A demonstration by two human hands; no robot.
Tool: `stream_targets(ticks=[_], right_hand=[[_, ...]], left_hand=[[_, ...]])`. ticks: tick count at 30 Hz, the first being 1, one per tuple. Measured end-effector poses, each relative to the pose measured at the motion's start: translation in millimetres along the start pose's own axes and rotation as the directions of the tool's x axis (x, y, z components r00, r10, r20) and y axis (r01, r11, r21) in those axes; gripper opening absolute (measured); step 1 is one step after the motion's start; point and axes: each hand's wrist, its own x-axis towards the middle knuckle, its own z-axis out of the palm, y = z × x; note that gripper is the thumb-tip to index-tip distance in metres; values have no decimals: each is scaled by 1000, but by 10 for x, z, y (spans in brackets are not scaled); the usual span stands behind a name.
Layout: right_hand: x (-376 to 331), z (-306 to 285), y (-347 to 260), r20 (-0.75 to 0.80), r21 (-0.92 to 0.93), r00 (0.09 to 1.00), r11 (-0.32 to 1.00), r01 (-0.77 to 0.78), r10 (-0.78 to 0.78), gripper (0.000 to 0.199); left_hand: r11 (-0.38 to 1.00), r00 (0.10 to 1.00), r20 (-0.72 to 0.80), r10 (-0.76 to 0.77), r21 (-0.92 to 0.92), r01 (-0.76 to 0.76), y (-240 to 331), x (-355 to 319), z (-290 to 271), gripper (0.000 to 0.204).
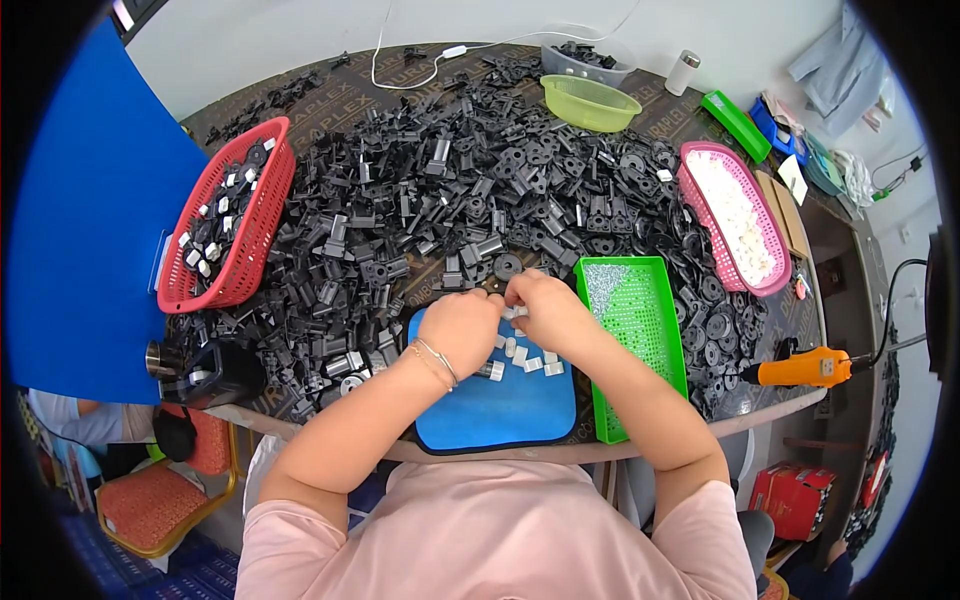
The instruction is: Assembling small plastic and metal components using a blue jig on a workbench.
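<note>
My left hand and my right hand meet at the far edge of a blue mat. Both hands have their fingers bent and pinched together, fingertips almost touching. Whatever lies between them is too small and covered to make out. Small white plastic pieces are scattered on the mat just below my right hand, with a few more showing under its fingers. A black and silver part lies beside them, nearer my left wrist. Just beyond the fingertips sits a round black disc with a centre hole.
Black plastic parts heap across the table. A green tray holding small metal bits stands right of the mat. Farther right are a pink basket of white pieces and an orange electric screwdriver. At left stands a red basket.
</note>
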Motion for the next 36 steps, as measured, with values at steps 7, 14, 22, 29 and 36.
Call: stream_targets(ticks=[7, 14, 22, 29, 36], right_hand=[[-96, 11, 41, 5, 0, 1000, 1000, -3, 3, 24], [-383, 82, -192, -63, -162, 989, 979, 122, -133, 24], [-176, 380, -374, 82, -401, 980, 894, 201, -183, 26], [-302, 230, -521, 62, -280, 988, 948, 155, -143, 26], [-1209, 473, -416, 405, -348, 907, 898, 269, -115, 93]], left_hand=[[993, 1000, -11, -19, -114, 18, -206, 9, 22, 20], [769, 894, -122, -432, -567, 294, -491, -530, -184, 25], [194, 935, 310, -171, -920, 340, -222, -1208, 255, 29], [754, 949, 141, -281, -579, 309, -110, -1164, 254, 32], [941, 991, -76, -108, -329, 77, -78, -1176, 139, 38]])
